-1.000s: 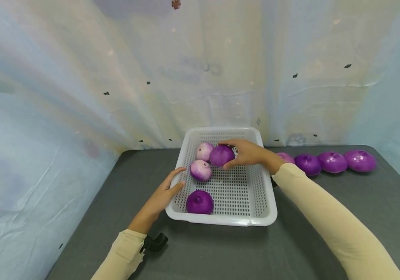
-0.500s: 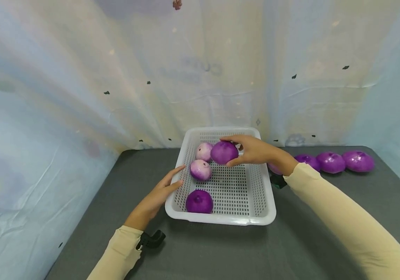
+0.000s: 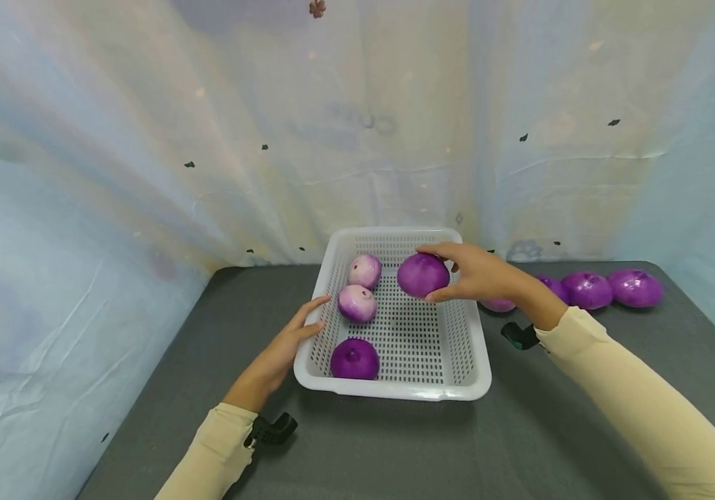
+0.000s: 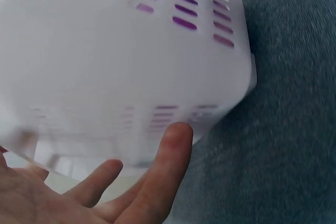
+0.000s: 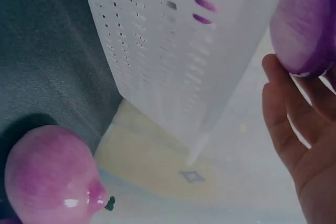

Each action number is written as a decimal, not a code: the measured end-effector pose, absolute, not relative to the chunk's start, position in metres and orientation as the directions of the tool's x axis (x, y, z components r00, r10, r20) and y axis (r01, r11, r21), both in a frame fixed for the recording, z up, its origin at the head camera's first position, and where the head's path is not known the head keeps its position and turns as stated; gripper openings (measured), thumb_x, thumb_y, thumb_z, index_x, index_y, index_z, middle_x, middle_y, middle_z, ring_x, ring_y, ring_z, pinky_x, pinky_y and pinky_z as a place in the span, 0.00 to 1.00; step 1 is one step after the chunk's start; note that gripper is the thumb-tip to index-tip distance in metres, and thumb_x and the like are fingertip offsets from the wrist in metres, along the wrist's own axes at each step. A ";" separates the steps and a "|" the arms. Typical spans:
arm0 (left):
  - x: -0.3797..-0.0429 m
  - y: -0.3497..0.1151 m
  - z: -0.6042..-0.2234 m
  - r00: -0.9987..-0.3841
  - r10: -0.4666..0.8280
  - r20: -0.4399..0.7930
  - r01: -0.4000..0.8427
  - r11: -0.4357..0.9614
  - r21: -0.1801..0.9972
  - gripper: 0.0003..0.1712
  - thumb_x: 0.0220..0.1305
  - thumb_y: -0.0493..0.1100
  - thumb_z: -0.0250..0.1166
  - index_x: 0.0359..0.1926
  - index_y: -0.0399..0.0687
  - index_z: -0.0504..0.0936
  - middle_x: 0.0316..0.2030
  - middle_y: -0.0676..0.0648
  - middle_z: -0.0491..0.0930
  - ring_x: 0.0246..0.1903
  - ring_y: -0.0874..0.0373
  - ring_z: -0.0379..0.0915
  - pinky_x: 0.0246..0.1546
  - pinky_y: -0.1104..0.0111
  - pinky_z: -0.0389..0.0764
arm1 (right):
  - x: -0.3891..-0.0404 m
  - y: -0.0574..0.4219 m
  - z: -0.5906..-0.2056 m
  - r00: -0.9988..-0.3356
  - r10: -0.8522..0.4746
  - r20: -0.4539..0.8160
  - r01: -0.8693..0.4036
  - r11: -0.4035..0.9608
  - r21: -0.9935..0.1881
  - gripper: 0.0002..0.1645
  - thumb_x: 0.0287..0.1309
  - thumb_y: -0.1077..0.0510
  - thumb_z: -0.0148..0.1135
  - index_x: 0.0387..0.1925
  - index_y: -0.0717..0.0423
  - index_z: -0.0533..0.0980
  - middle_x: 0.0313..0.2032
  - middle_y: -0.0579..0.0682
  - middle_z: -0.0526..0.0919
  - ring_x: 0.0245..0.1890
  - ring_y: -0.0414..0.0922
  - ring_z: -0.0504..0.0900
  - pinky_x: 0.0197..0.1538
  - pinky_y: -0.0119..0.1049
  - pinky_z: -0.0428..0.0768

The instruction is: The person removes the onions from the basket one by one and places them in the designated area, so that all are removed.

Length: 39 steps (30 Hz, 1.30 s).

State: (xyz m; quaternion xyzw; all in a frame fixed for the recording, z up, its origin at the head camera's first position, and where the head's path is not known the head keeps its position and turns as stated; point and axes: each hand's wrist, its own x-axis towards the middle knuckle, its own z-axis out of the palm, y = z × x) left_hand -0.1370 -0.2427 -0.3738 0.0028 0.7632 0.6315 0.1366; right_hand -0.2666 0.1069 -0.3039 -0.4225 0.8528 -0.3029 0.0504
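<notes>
My right hand [image 3: 482,274] grips a purple onion [image 3: 422,276] between thumb and fingers, over the far right part of a white plastic basket [image 3: 395,390]. In the right wrist view the held onion [image 5: 303,24] shows beside the basket's wall [image 5: 231,40]. My left hand [image 3: 282,347] lies at the basket's left rim, its fingers fairly straight; the left wrist view has the fingertips [image 4: 177,132] right at the perforated wall. Inside the basket, along its left side, are two pale onions [image 3: 365,271] and a dark purple onion [image 3: 354,359].
Right of the basket, several purple onions [image 3: 635,288] form a row on the dark grey table [image 3: 363,451]. The nearest, a pinkish onion [image 5: 52,177] with a green stem tip, lies close to the basket. A patterned cloth [image 3: 357,125] hangs behind and at the sides.
My right hand has lifted the purple onion away from the pale ones and moved it rightward inside the basket's outline. My left hand has stayed at the rim.
</notes>
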 end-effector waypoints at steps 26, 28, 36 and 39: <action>-0.130 -0.224 -0.372 -0.977 0.117 -0.176 -0.156 0.161 0.975 0.27 0.80 0.49 0.39 0.76 0.66 0.52 0.75 0.41 0.55 0.67 0.41 0.63 0.52 0.62 0.74 | -0.146 0.173 -0.304 -0.873 -0.420 0.250 -0.482 0.660 -0.576 0.54 0.46 0.37 0.77 0.72 0.43 0.65 0.58 0.51 0.78 0.48 0.48 0.78 0.46 0.41 0.78; -0.130 -0.223 -0.373 -0.978 0.117 -0.171 -0.152 0.156 0.976 0.27 0.80 0.49 0.39 0.76 0.67 0.52 0.75 0.41 0.55 0.67 0.41 0.63 0.52 0.63 0.74 | -0.144 0.173 -0.306 -0.870 -0.421 0.257 -0.488 0.658 -0.573 0.54 0.46 0.37 0.77 0.73 0.44 0.64 0.60 0.51 0.77 0.47 0.48 0.78 0.46 0.41 0.78; -0.132 -0.221 -0.373 -0.979 0.133 -0.157 -0.136 0.155 0.979 0.28 0.80 0.48 0.39 0.76 0.67 0.51 0.75 0.41 0.56 0.67 0.40 0.63 0.53 0.62 0.74 | -0.143 0.178 -0.309 -0.883 -0.390 0.261 -0.466 0.671 -0.577 0.55 0.45 0.37 0.78 0.73 0.41 0.64 0.58 0.51 0.78 0.46 0.48 0.78 0.45 0.39 0.77; -0.132 -0.220 -0.373 -0.978 0.138 -0.158 -0.135 0.166 0.977 0.27 0.80 0.49 0.39 0.76 0.68 0.51 0.75 0.42 0.55 0.67 0.41 0.63 0.53 0.62 0.74 | -0.146 0.182 -0.312 -0.894 -0.375 0.244 -0.445 0.684 -0.578 0.55 0.46 0.37 0.77 0.74 0.43 0.63 0.56 0.53 0.79 0.46 0.49 0.78 0.45 0.42 0.77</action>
